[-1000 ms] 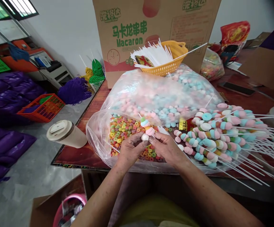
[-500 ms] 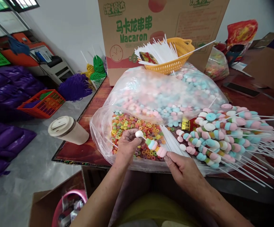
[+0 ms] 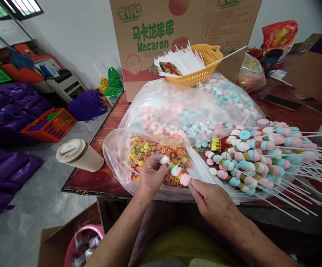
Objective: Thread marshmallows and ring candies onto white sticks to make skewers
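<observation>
My right hand pinches a marshmallow skewer just below its lowest pink pieces. Pink, blue, white and yellow pieces and green and orange rings sit along the stick. At the skewer's far end, my left hand is closed with thumb and fingers on a white marshmallow. Whether the stick passes fully through that piece is hidden by the fingers. Below both hands lie colourful cereal rings on clear plastic. A bundle of white sticks rests just beyond my right hand.
Finished-looking marshmallow skewers are piled at the right, sticks pointing outward. Behind lies a large clear bag of marshmallows, with a yellow basket of sticks on it. A lidded cup stands near the table's left edge.
My left fingers have closed further round the white marshmallow, and less bare stick shows beside it. Both hands and the skewer sit slightly further left in view.
</observation>
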Demonstrator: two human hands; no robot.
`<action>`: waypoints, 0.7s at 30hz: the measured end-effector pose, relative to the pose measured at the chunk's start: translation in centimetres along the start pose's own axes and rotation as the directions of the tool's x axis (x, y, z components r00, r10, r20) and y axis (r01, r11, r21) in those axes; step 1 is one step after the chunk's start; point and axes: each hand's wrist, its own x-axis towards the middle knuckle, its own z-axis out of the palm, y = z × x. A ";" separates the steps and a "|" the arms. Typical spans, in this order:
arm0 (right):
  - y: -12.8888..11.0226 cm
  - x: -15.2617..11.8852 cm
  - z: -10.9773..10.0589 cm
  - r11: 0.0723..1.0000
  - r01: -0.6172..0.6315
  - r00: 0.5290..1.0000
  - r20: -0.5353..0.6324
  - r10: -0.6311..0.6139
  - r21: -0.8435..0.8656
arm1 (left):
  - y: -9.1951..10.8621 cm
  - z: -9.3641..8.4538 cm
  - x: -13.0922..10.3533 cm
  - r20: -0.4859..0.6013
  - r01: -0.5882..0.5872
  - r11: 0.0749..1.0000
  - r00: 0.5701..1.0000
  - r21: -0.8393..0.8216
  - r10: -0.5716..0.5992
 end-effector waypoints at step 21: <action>0.0 -0.5 -1.1 0.997 -0.012 0.998 -0.070 0.007 -0.077 | 1.3 -0.5 0.0 0.060 0.172 0.970 0.985 -0.175 -0.163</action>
